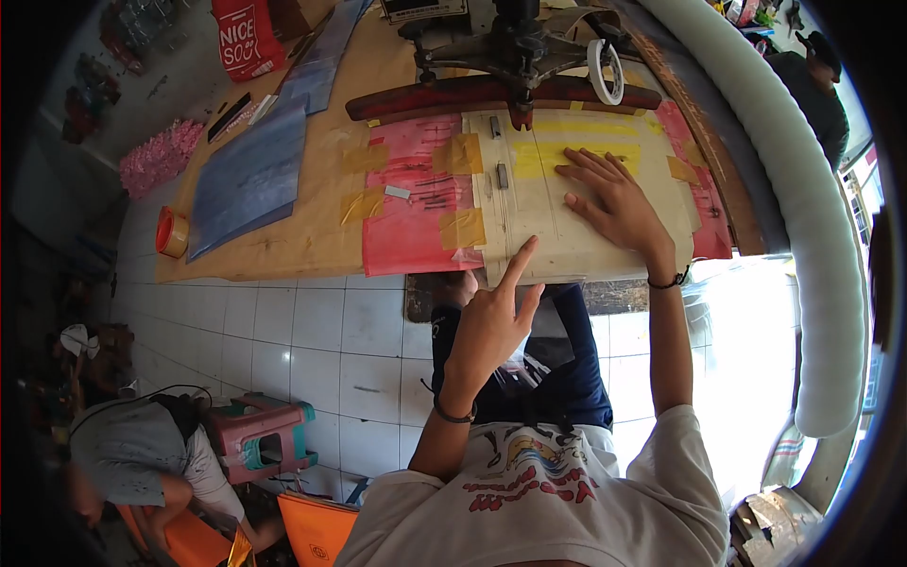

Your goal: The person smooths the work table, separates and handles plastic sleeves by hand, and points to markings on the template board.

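Note:
My right hand [612, 200] lies flat, fingers spread, on a cream board [529, 217] with yellow patches. Nearer to me, my left hand [496, 321] is at the board's front edge, index finger stretched forward and thumb apart. Its other fingers are curled and partly hidden; nothing shows in it. Two small metal pieces [502, 176] sit along the board's left part. Brown tape [463, 230] overlaps the board and a red sheet [406, 241], on which a small grey piece [397, 192] lies. Beyond the hands stands a dark metal frame [515, 57] with a red bar [425, 97].
Blue sheets [250, 175] and an orange tape roll [172, 231] lie on the table's left. A white tape ring [606, 72] hangs on the frame. A long white roll [812, 217] borders the right. One person [137, 444] bends at lower left; another [812, 90] is upper right.

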### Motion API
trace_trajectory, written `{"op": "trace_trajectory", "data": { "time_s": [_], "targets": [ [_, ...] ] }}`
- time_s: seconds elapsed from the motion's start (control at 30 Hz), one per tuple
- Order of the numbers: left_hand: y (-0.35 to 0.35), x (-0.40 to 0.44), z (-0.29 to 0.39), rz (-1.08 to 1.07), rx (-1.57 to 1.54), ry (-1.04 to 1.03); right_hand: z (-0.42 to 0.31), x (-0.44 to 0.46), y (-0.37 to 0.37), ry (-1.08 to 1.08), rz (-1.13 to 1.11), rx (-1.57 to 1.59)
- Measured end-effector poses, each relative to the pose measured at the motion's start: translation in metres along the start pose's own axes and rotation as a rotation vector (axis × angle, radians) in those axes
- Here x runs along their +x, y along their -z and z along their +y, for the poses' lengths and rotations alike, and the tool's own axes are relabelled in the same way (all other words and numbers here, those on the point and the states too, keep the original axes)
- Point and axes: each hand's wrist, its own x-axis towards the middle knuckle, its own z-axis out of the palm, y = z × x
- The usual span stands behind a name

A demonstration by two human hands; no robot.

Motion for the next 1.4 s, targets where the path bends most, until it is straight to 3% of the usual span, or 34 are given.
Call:
{"op": "trace_trajectory", "data": {
  "time_s": [0.2,0.4,0.53,0.93,1.4],
  "targets": [
    [-0.035,-0.016,-0.024,0.093,-0.052,-0.087,-0.006,-0.014,0.006,-0.144,0.135,0.156],
    [-0.048,-0.025,-0.041,0.156,-0.04,-0.118,-0.028,-0.042,0.001,-0.025,0.173,-0.105],
    [-0.048,-0.024,-0.04,0.25,-0.139,-0.077,-0.027,-0.042,0.002,-0.047,0.172,-0.073],
    [-0.031,-0.014,-0.031,0.19,-0.12,0.043,-0.025,-0.042,0.003,-0.086,0.157,-0.044],
    [-0.032,-0.006,-0.033,0.262,-0.184,-0.067,-0.025,-0.042,0.004,-0.081,0.143,-0.048]
  ]
}}
